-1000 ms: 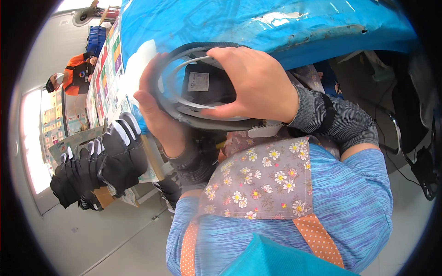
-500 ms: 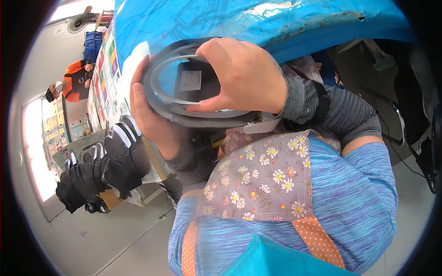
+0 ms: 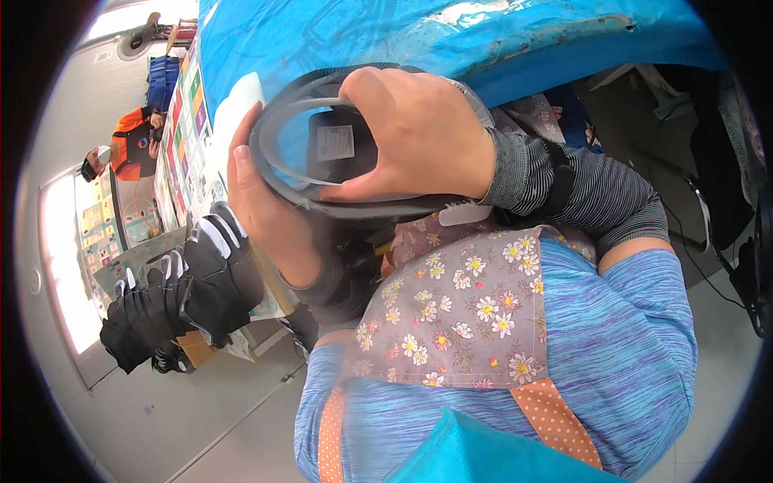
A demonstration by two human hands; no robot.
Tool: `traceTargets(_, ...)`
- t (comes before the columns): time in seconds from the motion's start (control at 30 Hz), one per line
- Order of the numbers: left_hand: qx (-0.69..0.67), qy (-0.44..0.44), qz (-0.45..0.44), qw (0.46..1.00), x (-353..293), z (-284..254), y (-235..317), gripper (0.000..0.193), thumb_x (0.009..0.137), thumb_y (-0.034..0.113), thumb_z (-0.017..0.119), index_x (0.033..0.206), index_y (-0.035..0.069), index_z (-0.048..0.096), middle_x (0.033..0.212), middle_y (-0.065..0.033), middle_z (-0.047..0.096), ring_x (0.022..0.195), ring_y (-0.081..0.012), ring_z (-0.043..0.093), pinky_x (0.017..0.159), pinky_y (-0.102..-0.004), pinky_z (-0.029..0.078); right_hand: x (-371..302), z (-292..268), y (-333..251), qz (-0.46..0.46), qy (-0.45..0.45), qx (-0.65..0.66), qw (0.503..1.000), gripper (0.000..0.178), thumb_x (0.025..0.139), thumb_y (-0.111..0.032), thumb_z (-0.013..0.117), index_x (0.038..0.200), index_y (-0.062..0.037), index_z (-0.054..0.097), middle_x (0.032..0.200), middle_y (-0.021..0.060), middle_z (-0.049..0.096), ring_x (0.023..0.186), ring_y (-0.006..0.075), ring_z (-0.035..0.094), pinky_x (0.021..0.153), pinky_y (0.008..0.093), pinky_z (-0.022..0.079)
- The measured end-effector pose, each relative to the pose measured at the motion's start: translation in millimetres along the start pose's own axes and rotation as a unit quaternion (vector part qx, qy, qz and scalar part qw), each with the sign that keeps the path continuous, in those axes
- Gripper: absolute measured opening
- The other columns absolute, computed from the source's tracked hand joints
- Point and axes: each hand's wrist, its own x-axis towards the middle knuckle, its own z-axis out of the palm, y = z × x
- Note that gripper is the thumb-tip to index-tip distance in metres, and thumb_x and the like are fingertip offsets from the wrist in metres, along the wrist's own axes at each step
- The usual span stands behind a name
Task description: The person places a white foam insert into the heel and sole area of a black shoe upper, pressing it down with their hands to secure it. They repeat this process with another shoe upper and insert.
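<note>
Both hands hold a dark grey mesh shoe upper (image 3: 298,197) above the blue-covered table. Its pale grey collar lining forms an oval opening, and the blue cover shows through it. A white printed label (image 3: 335,142) sits on the black tongue inside. My left hand (image 3: 262,205) is wrapped round the left end, its fingers along the outer side. My right hand (image 3: 427,133) reaches over the top, with thumb and index finger curved round the edge of the opening; its other fingers are hidden behind the upper. Below the right wrist a small white rounded piece (image 3: 465,214) pokes out.
A creased blue plastic cover (image 3: 547,48) spreads over the table ahead. Black shoe uppers with white linings (image 3: 213,270) are stacked at the left. Farther left, a person in an orange and black top (image 3: 133,145) is by a poster-covered surface (image 3: 181,137). Chair parts (image 3: 696,209) stand at right.
The upper has tilted slightly in my hands, and its lower edge looks a little higher. My right hand has shifted slightly left. The grip of both hands stays the same.
</note>
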Motion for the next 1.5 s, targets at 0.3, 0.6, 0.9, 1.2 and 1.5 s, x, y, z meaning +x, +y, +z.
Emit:
traceTargets(0.3, 0.027, -0.013, 0.011, 0.999, -2, -2, 2, 0.051, 0.105, 0.026, 0.027, 0.129, -0.009, 0.055, 0.119, -0.0203, 0.063, 0.108, -0.0264, 0.061, 0.098, -0.035, 0.047, -1, 2, -1, 0.003, -0.009, -0.002, 1.0, 0.072, 0.062, -0.057, 0.083, 0.098, -0.0022, 0.052, 0.084, 0.0128, 0.06, 0.076, 0.0307, 0.064, 0.067, 0.0387, 0.053)
traceTargets(0.6, 0.067, 0.03, 0.014, 0.997, -4, -6, -5, 0.041, 0.105, 0.023, 0.032, 0.127, -0.004, 0.053, 0.12, -0.0172, 0.062, 0.108, -0.0232, 0.061, 0.098, -0.0341, 0.046, 0, 4, -1, -0.002, -0.016, 0.005, 1.0, 0.072, 0.063, -0.056, 0.083, 0.099, -0.0021, 0.052, 0.085, 0.0129, 0.061, 0.077, 0.0307, 0.064, 0.068, 0.0388, 0.052)
traceTargets(0.9, 0.059, 0.029, 0.096, 0.993, -1, -25, 0, 0.038, 0.103, 0.027, 0.046, 0.115, -0.005, 0.063, 0.117, -0.0136, 0.064, 0.106, -0.0185, 0.061, 0.093, -0.0318, 0.048, 0, 7, -1, -0.024, -0.019, 0.005, 1.0, 0.071, 0.066, -0.059, 0.079, 0.095, -0.0016, 0.051, 0.085, 0.0114, 0.062, 0.078, 0.0282, 0.065, 0.068, 0.0364, 0.053)
traceTargets(1.2, 0.28, -0.065, 0.043, 0.957, -1, -26, 37, 0.029, 0.087, 0.016, 0.068, 0.112, 0.001, 0.066, 0.095, -0.0132, 0.069, 0.086, -0.0214, 0.066, 0.079, -0.0342, 0.052, 0, 10, -3, -0.049, -0.031, -0.005, 0.998, 0.066, 0.067, -0.056, 0.079, 0.093, -0.002, 0.051, 0.082, 0.0108, 0.062, 0.079, 0.0275, 0.066, 0.07, 0.0351, 0.052)
traceTargets(1.5, 0.357, -0.091, 0.015, 0.929, -1, -29, 39, 0.028, 0.092, 0.013, 0.064, 0.117, 0.0, 0.061, 0.102, -0.0081, 0.067, 0.083, -0.0129, 0.062, 0.075, -0.0257, 0.049, 0, 10, -7, -0.047, -0.044, -0.002, 0.998, 0.064, 0.068, -0.054, 0.08, 0.092, -0.0017, 0.051, 0.08, 0.0108, 0.063, 0.078, 0.0274, 0.066, 0.071, 0.0347, 0.052)
